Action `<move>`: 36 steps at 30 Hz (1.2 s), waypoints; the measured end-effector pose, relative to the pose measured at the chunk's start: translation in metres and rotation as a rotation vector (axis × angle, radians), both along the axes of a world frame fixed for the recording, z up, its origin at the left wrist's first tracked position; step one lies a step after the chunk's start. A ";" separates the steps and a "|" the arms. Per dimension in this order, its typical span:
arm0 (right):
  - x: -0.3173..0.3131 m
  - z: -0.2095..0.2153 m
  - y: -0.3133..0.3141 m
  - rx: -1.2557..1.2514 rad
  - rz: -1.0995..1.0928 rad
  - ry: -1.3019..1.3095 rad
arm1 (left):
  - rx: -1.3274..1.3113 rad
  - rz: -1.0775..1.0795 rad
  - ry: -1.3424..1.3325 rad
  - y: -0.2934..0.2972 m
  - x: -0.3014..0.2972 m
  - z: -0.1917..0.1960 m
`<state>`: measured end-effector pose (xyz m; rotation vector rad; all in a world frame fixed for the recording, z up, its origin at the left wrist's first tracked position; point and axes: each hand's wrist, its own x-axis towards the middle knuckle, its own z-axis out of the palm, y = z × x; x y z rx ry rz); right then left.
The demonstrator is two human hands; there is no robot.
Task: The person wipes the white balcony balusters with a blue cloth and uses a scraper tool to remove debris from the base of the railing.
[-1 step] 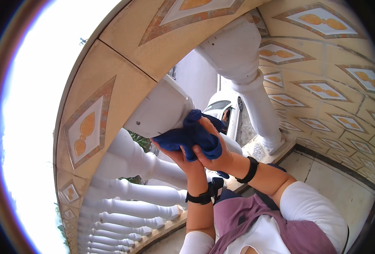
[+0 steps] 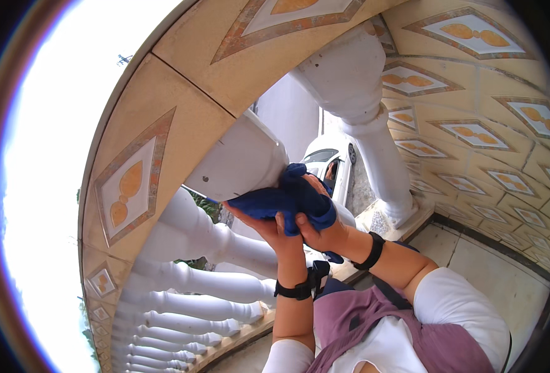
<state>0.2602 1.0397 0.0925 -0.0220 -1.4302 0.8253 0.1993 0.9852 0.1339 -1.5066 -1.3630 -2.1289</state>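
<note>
Both my hands cup a dark blue cloth [image 2: 265,202] against the thick upper part of a white baluster [image 2: 238,155]. My left hand [image 2: 256,225] lies along the cloth's near left side, its fingers stretched under the baluster and partly covered by the fabric. On the other side, my right hand [image 2: 328,235] grips the bunched part of the cloth, with some fingers hidden in its folds. The two thumbs sit close together below the cloth. Black bands circle both wrists.
A beige tiled rail [image 2: 182,87] curves above the balusters. More white balusters [image 2: 210,289] run to the lower left, and another baluster [image 2: 374,143] stands to the right. Beyond them is a white car [image 2: 328,155]. A patterned tiled wall [image 2: 486,133] rises at right.
My hands and the cloth have shifted slightly right and down along the baluster's underside. The cloth now covers more of my right fingers.
</note>
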 end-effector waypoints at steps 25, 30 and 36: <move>-0.003 -0.024 -0.011 -0.056 0.086 -0.134 | -0.534 0.642 0.462 0.005 -0.061 -0.015; 0.001 -0.032 0.009 -0.219 0.319 -0.197 | 0.043 0.298 -0.003 0.012 -0.007 0.011; -0.008 -0.007 0.017 -0.178 0.266 -0.084 | 0.019 0.266 -0.061 0.011 -0.026 0.003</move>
